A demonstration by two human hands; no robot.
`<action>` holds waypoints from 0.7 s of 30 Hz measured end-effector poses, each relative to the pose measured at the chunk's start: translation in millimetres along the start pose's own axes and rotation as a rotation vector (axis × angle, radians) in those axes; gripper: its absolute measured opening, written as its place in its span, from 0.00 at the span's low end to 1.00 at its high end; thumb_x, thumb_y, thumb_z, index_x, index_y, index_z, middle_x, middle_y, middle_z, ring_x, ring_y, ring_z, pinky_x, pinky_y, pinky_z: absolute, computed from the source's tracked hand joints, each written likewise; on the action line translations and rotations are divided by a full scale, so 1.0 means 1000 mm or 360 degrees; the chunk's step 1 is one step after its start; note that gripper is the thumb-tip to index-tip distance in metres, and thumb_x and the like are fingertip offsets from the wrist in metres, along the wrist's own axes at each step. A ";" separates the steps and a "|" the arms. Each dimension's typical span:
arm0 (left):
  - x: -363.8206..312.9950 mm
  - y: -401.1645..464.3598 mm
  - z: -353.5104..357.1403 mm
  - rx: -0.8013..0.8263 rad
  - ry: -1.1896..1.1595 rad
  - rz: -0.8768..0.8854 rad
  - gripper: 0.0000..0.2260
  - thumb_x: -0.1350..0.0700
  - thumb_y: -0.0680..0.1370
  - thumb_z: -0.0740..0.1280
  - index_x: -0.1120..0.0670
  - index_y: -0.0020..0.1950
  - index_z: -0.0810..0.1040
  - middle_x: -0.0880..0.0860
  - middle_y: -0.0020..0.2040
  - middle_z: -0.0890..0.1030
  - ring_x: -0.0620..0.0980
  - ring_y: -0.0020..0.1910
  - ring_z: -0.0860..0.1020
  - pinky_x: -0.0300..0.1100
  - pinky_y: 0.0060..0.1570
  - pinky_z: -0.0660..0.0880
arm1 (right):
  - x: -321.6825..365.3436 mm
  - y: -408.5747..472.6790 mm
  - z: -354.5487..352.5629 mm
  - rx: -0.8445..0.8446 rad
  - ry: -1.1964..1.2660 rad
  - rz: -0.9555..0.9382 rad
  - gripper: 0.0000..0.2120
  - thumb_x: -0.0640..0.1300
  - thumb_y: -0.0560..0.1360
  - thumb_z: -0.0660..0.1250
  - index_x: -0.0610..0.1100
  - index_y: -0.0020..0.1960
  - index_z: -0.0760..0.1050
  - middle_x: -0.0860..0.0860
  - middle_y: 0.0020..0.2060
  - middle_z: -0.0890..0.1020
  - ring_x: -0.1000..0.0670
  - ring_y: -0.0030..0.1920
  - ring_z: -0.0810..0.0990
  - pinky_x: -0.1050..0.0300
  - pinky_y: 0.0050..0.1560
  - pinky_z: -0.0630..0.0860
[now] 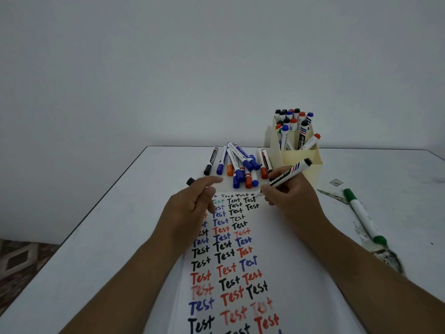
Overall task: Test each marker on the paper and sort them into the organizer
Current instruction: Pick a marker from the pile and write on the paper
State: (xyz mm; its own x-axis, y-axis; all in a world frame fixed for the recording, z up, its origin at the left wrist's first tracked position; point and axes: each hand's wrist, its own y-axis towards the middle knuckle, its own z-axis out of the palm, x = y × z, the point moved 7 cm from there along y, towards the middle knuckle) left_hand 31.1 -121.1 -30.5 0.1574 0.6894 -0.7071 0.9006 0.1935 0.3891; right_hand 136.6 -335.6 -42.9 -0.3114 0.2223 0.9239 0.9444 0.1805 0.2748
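- Now gripping black marker (284,178) in right hand (289,189), tip at paper's (277,237) far end.
- Pinching black cap (190,181) in left hand (192,206), forefinger outstretched.
- Beside organizer (301,155), far right; loose markers (240,165) left of it.

The white desk (101,237) carries a paper sheet (284,249) under the right grip (289,189), loose markers (240,165) just beyond it, a cream organizer (301,155) behind it — and a green marker (362,214) off to its right.
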 end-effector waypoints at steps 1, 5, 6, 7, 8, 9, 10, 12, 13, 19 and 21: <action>0.001 0.001 -0.001 -0.0035 -0.0018 -0.0021 0.13 0.46 0.85 0.54 0.34 0.66 0.72 0.42 0.39 0.80 0.44 0.38 0.78 0.36 0.39 0.74 | 0.000 0.000 0.000 0.0003 -0.0002 0.0002 0.09 0.44 0.75 0.75 0.47 0.52 0.76 0.46 0.38 0.84 0.49 0.38 0.84 0.54 0.44 0.84; 0.003 0.000 -0.005 -0.0116 -0.0154 -0.0086 0.11 0.50 0.85 0.56 0.39 0.63 0.74 0.45 0.38 0.81 0.48 0.36 0.78 0.39 0.37 0.75 | -0.001 0.001 0.001 0.0008 -0.0023 -0.0002 0.10 0.44 0.75 0.75 0.48 0.52 0.76 0.47 0.38 0.84 0.48 0.39 0.84 0.53 0.44 0.84; 0.002 0.000 -0.004 -0.0097 -0.0167 -0.0073 0.10 0.49 0.85 0.57 0.39 0.61 0.76 0.44 0.38 0.81 0.46 0.37 0.78 0.38 0.38 0.75 | -0.002 0.001 0.001 0.0011 -0.0030 0.0000 0.10 0.44 0.75 0.75 0.48 0.52 0.76 0.47 0.38 0.84 0.48 0.38 0.84 0.53 0.44 0.84; 0.000 -0.001 -0.003 -0.0067 -0.0142 -0.0039 0.10 0.48 0.84 0.58 0.38 0.59 0.78 0.42 0.39 0.81 0.44 0.40 0.79 0.35 0.40 0.74 | -0.002 0.001 0.001 0.0012 -0.0035 0.0002 0.10 0.44 0.75 0.75 0.48 0.52 0.75 0.47 0.38 0.84 0.49 0.38 0.84 0.53 0.44 0.84; -0.001 -0.002 -0.001 -0.0034 -0.0085 0.0001 0.11 0.47 0.84 0.58 0.36 0.59 0.79 0.40 0.40 0.81 0.41 0.43 0.79 0.33 0.42 0.73 | -0.002 0.001 0.001 0.0012 -0.0038 0.0003 0.10 0.44 0.75 0.75 0.48 0.52 0.75 0.47 0.38 0.84 0.49 0.38 0.84 0.53 0.45 0.84; -0.001 -0.002 0.001 -0.0005 -0.0030 0.0025 0.12 0.48 0.83 0.58 0.35 0.61 0.78 0.39 0.41 0.81 0.40 0.44 0.79 0.32 0.43 0.73 | -0.002 0.001 0.001 0.0013 -0.0039 0.0002 0.10 0.44 0.75 0.75 0.48 0.52 0.75 0.47 0.39 0.84 0.48 0.39 0.84 0.53 0.45 0.84; 0.000 -0.001 0.003 0.0018 -0.0003 0.0024 0.13 0.49 0.84 0.58 0.34 0.63 0.77 0.40 0.41 0.81 0.40 0.42 0.79 0.32 0.42 0.72 | -0.002 0.001 0.001 0.0014 -0.0037 0.0002 0.10 0.44 0.75 0.75 0.48 0.52 0.75 0.47 0.39 0.84 0.48 0.39 0.84 0.53 0.45 0.84; 0.001 0.000 0.006 0.0072 -0.0028 -0.0001 0.17 0.52 0.85 0.57 0.31 0.68 0.72 0.43 0.38 0.81 0.43 0.37 0.77 0.33 0.38 0.74 | -0.003 0.001 0.002 0.0024 -0.0029 0.0007 0.10 0.44 0.75 0.75 0.49 0.52 0.75 0.47 0.39 0.84 0.48 0.39 0.84 0.53 0.45 0.84; 0.001 0.000 0.008 0.0102 -0.0060 -0.0013 0.19 0.52 0.85 0.56 0.30 0.70 0.68 0.44 0.38 0.81 0.45 0.35 0.77 0.34 0.38 0.75 | -0.003 0.001 0.002 0.0028 -0.0027 0.0009 0.11 0.44 0.75 0.75 0.49 0.52 0.75 0.47 0.40 0.84 0.48 0.39 0.84 0.53 0.45 0.85; -0.003 -0.002 0.008 0.0135 -0.0109 -0.0055 0.20 0.51 0.86 0.54 0.31 0.74 0.62 0.46 0.36 0.83 0.52 0.35 0.78 0.37 0.39 0.76 | -0.005 0.002 0.003 0.0033 -0.0032 0.0024 0.11 0.45 0.75 0.75 0.48 0.53 0.75 0.47 0.40 0.84 0.47 0.41 0.84 0.52 0.46 0.85; -0.003 -0.001 0.007 0.0078 -0.0104 -0.0065 0.19 0.52 0.86 0.55 0.33 0.73 0.60 0.45 0.38 0.82 0.51 0.36 0.78 0.39 0.38 0.75 | -0.004 0.001 0.003 0.0035 -0.0031 0.0029 0.11 0.44 0.75 0.75 0.48 0.53 0.75 0.47 0.40 0.84 0.48 0.40 0.84 0.54 0.45 0.84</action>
State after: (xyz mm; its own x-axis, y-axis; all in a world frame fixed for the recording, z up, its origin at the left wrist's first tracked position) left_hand 32.6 -127.7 -32.9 0.1449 0.6342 -0.7595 0.9252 0.1852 0.3312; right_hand 139.1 -333.8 -47.3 -0.2965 0.2440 0.9233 0.9473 0.1975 0.2520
